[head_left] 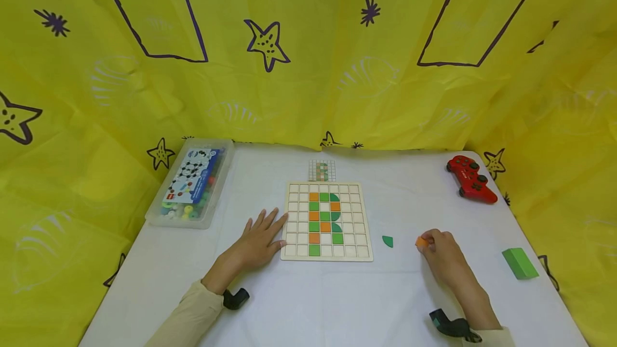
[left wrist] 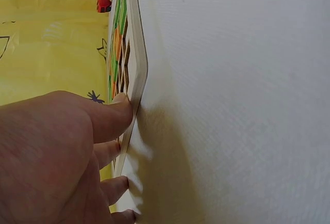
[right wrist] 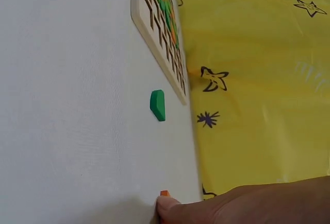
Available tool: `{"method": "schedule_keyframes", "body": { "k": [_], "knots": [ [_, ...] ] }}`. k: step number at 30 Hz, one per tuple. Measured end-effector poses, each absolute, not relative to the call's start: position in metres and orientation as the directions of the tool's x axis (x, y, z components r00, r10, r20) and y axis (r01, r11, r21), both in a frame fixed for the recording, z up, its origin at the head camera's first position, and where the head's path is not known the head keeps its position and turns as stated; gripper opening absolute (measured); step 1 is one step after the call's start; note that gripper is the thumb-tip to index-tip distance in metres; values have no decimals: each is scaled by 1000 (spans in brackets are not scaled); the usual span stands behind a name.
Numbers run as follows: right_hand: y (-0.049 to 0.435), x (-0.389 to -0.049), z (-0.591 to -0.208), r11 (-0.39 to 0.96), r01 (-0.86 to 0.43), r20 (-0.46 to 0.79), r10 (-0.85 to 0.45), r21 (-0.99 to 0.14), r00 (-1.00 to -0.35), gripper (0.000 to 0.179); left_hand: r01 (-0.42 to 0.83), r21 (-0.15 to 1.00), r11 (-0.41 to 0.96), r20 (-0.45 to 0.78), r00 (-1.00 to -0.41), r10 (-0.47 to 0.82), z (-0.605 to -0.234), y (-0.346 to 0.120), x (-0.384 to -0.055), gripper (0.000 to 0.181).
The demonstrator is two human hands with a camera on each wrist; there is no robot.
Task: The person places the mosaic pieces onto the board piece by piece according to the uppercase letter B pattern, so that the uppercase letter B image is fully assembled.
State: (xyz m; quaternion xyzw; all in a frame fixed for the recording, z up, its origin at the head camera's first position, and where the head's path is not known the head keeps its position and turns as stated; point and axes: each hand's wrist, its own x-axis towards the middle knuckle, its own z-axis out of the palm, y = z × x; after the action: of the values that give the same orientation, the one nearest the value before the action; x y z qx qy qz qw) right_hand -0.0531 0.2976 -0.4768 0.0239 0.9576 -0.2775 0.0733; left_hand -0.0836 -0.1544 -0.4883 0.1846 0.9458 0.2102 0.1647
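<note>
A wooden grid board (head_left: pixel 303 255) lies on the table, with orange and green tiles set in its squares in the shape of a letter R. My left hand (head_left: pixel 257 245) rests flat at the board's left edge, fingers spread and straight; in the left wrist view its thumb (left wrist: pixel 116 118) touches the rim. To the right, my right hand (head_left: pixel 444 258) pinches an orange tile (head_left: pixel 421 242) between thumb and fingers, close over the table. Between that hand and the board sits a loose dark green quarter-round tile (head_left: pixel 388 241), also seen in the right wrist view.
Behind the board lies a small pattern card (head_left: pixel 322 170). A clear plastic case (head_left: pixel 202 218) of colourful pieces stands at the back left. At the right are a red game controller (head_left: pixel 471 180) and a green block (head_left: pixel 520 263). Yellow curtains (head_left: pixel 308 90) surround the table.
</note>
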Motion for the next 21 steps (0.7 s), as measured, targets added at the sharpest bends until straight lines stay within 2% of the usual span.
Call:
{"method": "schedule_keyframes", "body": {
  "k": [6,15,21],
  "knots": [
    [264,-68,-470,824,16,-72,-30,-566,-997,31,271,456,848,-247,-877,413,-489,-155,-83,66],
    [175,-69,-471,780,-168,-30,-232,-603,-972,25,276,453,848,-250,-873,418,-488,-155,-86,66],
    [137,-61,-482,735,-292,33,-345,-612,-938,11,278,448,850,-252,-873,418,-486,-153,-87,66]
  ]
}}
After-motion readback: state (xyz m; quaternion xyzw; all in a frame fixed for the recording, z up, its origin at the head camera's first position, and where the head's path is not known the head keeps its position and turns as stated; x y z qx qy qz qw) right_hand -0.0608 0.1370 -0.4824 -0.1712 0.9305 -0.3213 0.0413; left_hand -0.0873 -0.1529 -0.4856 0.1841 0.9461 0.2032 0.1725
